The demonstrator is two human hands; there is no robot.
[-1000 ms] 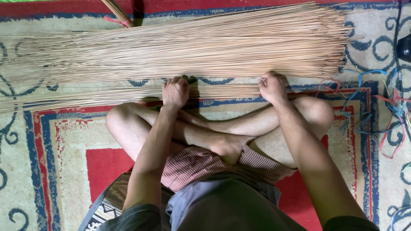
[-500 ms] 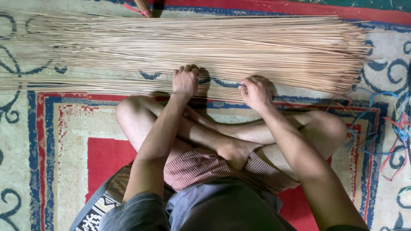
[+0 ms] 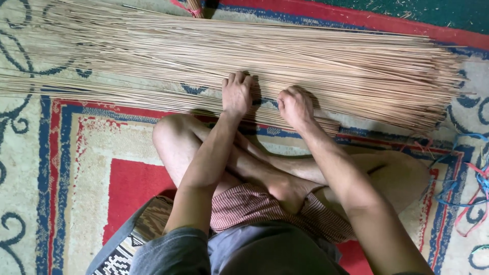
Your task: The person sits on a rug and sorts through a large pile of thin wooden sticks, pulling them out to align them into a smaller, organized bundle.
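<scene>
Seated cross-legged on a patterned carpet (image 3: 76, 168), red, blue and cream. A wide sheaf of thin pale sticks (image 3: 316, 61) lies crosswise on the floor just past your knees, running left to right, fanned loosely at the right end.

Your left hand (image 3: 237, 94) lies flat, palm down, fingers stretched forward onto the near edge of the sheaf, pressing rather than grasping. Your right hand (image 3: 295, 107) sits just beside it, fingers curled under, knuckles up, apparently pinching a few sticks out of the near layer; the camera does not show how many it has.

A narrower band of sticks (image 3: 127, 94) lies nearest your legs, slightly apart from the main mass on the left and merging with it under your hands.

Judgement: you are sorting, drawing a small lot from the pile while the flat hand pins the rest. The next pull needs the left hand firm so neighbouring sticks do not drag along.

Coloured plastic strings (image 3: 468, 178) lie by your right knee. A tied bundle end (image 3: 193, 7) shows at the top edge.
</scene>
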